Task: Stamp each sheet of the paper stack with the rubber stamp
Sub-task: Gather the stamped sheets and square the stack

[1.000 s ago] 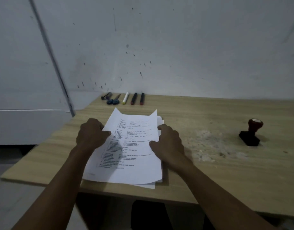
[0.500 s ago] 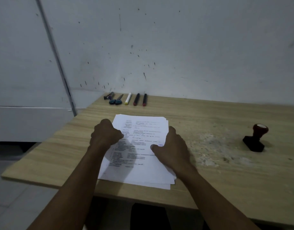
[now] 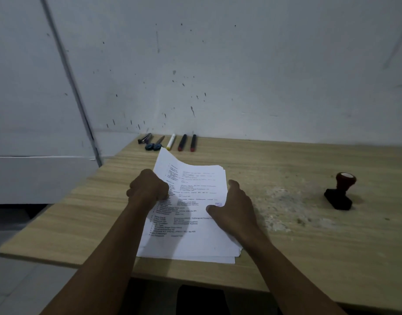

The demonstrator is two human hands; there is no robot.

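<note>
Lifting the top sheet (image 3: 172, 164) by its left edge, the left hand (image 3: 149, 189) is closed in a pinch; the far-left corner curls up off the paper stack (image 3: 195, 244), which lies near the table's (image 3: 286, 258) near edge, left of centre. Right hand (image 3: 235, 212) lies flat on the stack's right side, fingers spread, gripping nothing, pinning the lower sheets. A faint purple mark (image 3: 218, 204) shows by its fingertip, possibly a stamp print. Rubber stamp (image 3: 341, 192) stands alone, well apart on the right. Pens and scissors (image 3: 170, 143) line the far edge. Judged step: turning a sheet aside. Next calls for clearing it, then reaching right for the stamp.
</note>
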